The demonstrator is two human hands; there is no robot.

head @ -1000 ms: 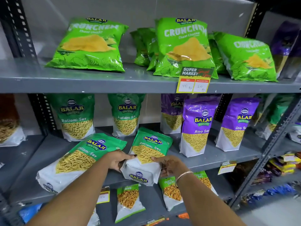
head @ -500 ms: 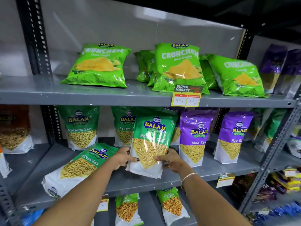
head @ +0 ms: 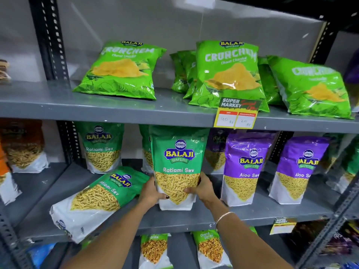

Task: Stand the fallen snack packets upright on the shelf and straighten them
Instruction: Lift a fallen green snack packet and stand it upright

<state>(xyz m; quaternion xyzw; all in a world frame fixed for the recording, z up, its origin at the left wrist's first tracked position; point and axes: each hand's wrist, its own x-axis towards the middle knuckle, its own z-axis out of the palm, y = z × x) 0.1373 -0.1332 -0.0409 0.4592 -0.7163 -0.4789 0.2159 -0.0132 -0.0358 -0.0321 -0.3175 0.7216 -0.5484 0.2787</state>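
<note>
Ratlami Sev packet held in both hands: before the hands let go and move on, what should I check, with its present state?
1. Held Ratlami Sev packet upright, label facing out: ok.
2. Left hand and right hand gripping its lower sides: ok.
3. Its base flat on the middle shelf: cannot tell, fingers cover the corners.
4. Clear of the purple Aloo Sev packet: ok.
5. Fallen Ratlami Sev packet on the left stood up: not ok, lying tilted.

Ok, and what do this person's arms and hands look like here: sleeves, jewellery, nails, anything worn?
Both forearms are bare, with no sleeves or gloves in view. The right hand has a thin, pale metallic bracelet at its wrist. The left hand shows dark polish on the thumbnail. No rings or watch can be made out.
</note>
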